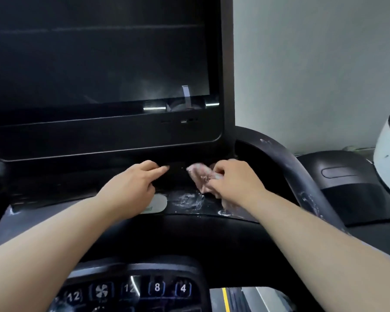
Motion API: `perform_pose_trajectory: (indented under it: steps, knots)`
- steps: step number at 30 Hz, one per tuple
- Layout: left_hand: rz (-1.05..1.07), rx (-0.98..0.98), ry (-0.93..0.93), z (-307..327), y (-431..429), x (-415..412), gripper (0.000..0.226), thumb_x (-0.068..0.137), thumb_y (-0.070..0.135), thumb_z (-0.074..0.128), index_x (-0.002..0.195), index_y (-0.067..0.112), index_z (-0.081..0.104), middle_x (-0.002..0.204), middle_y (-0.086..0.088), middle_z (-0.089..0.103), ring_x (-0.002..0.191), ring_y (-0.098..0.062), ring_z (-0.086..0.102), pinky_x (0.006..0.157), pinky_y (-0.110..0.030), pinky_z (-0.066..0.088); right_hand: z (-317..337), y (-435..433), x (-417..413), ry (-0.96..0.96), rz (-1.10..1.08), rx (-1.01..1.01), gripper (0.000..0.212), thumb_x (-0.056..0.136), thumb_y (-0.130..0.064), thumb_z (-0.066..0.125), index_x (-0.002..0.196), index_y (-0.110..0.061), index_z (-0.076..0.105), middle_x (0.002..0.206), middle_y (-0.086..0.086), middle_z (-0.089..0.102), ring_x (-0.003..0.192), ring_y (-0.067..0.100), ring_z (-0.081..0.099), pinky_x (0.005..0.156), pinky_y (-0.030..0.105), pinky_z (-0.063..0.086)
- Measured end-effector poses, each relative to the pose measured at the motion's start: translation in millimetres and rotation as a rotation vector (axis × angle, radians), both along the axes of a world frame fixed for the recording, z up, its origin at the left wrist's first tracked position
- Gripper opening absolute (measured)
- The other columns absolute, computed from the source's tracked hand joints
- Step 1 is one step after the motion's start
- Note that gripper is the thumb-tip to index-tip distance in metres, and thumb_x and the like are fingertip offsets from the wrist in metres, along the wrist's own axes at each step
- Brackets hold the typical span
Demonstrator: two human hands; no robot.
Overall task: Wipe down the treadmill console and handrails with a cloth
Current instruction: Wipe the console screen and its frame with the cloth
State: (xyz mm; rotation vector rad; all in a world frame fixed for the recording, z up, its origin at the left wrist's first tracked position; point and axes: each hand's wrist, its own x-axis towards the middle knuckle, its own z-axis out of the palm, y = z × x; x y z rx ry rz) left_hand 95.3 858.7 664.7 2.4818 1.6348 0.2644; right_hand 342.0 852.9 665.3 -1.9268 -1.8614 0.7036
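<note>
Two bare forearms reach in under the screen (95, 59), which is dark & fills the upper left of our view. Just below the screen's lower edge, right of ctr, the right grip (234, 181) is closed round a crumpled pinkish cloth (200, 176). Its fingers curl over the cloth, which lies on the black console (189, 235) ledge. Part of the cloth sticks out toward the left grip (135, 183).

The left grip sits below the screen's middle, near the cloth but apart from it. Its index finger is out straight, the other fingers are curled under, & it holds nothing. We can't tell if the fingertip touches the ledge.

Lower down from the screen, between the two wrists, we see white wet smears (189, 201) on the glossy surface. Beside them is a pale oval patch (159, 203), partly under the left wrist.

From the screen's btm right corner a black handrail (300, 176) curves down & off to the right, streaked w/ white marks.

Well below the screen, at the btm of the view, is a keypad (133, 289) w/ lit buttons: 12, a fan sign, 12, 8, 4. Under the screen's right side, also at the very btm, a strip of belt (234, 299) shows w/ a yellow line.

Right of the screen we see a pale wall (313, 64). Lower on that side are a second dark machine (342, 192) & a white rounded object (387, 158), cut off by the frame.
</note>
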Motion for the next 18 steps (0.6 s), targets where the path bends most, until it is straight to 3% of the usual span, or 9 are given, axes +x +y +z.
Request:
perform_pose_trajectory:
  steps: [3, 5, 7, 10, 13, 16, 18]
  knots:
    - [-0.055, -0.062, 0.065, -3, -6, -6, 0.06, 0.089, 0.009, 0.044, 0.143, 0.035, 0.04, 0.147, 0.018, 0.033, 0.126, -0.006, 0.041, 0.096, -0.02, 0.041, -3, -6, -16, 0.147, -0.165, 0.251, 0.012, 0.084, -0.014, 0.057, 0.092, -0.022, 0.055, 0.102, -0.002, 0.046, 0.08, 0.023, 0.059, 0.069, 0.037, 0.053]
    - [-0.06, -0.086, 0.088, -7, -9, -8, 0.062, 0.089, 0.008, 0.044, 0.145, 0.034, 0.036, 0.153, 0.016, 0.027, 0.135, -0.005, 0.032, 0.101, -0.015, 0.031, -13, -7, -31, 0.018, -0.157, 0.258, 0.022, 0.088, -0.016, 0.055, 0.109, -0.021, 0.059, 0.113, 0.0, 0.043, 0.098, 0.022, 0.05, 0.076, 0.032, 0.047]
    - [-0.01, -0.127, 0.059, -8, -9, -7, 0.069, 0.086, 0.005, 0.043, 0.147, 0.035, 0.033, 0.154, 0.016, 0.025, 0.137, -0.004, 0.029, 0.103, -0.013, 0.024, -21, -10, -41, -0.121, -0.058, 0.237, 0.025, 0.091, -0.018, 0.053, 0.114, -0.022, 0.06, 0.12, -0.001, 0.043, 0.103, 0.02, 0.043, 0.074, 0.029, 0.04]
    - [0.078, -0.223, -0.019, -1, -5, -4, 0.077, 0.079, 0.0, 0.043, 0.146, 0.037, 0.034, 0.153, 0.018, 0.028, 0.136, -0.004, 0.032, 0.101, -0.011, 0.023, -21, -12, -39, -0.183, 0.135, 0.137, 0.029, 0.089, -0.014, 0.052, 0.113, -0.026, 0.063, 0.118, -0.003, 0.047, 0.102, 0.021, 0.047, 0.072, 0.031, 0.043]
    - [0.102, -0.285, -0.064, 8, -5, -4, 0.076, 0.08, 0.0, 0.044, 0.145, 0.038, 0.035, 0.151, 0.016, 0.032, 0.137, -0.004, 0.032, 0.1, -0.01, 0.021, 1, -1, -25, -0.063, 0.145, 0.015, 0.025, 0.083, -0.016, 0.055, 0.099, -0.028, 0.069, 0.102, -0.004, 0.055, 0.094, 0.021, 0.057, 0.071, 0.03, 0.044]
    - [0.128, -0.244, -0.069, 13, -8, -6, 0.07, 0.081, 0.001, 0.044, 0.143, 0.034, 0.041, 0.147, 0.013, 0.041, 0.132, -0.006, 0.039, 0.098, -0.009, 0.025, 2, 0, -24, 0.028, -0.041, 0.226, 0.013, 0.085, -0.019, 0.056, 0.095, -0.023, 0.062, 0.101, -0.004, 0.047, 0.087, 0.019, 0.052, 0.067, 0.027, 0.039]
    - [0.152, -0.194, -0.052, 12, -11, -15, 0.064, 0.081, 0.002, 0.044, 0.137, 0.031, 0.05, 0.14, 0.013, 0.05, 0.124, -0.006, 0.048, 0.095, -0.01, 0.031, -9, -3, -37, -0.064, -0.006, 0.316, 0.016, 0.087, -0.02, 0.055, 0.1, -0.02, 0.064, 0.11, -0.003, 0.047, 0.093, 0.019, 0.048, 0.073, 0.025, 0.038]
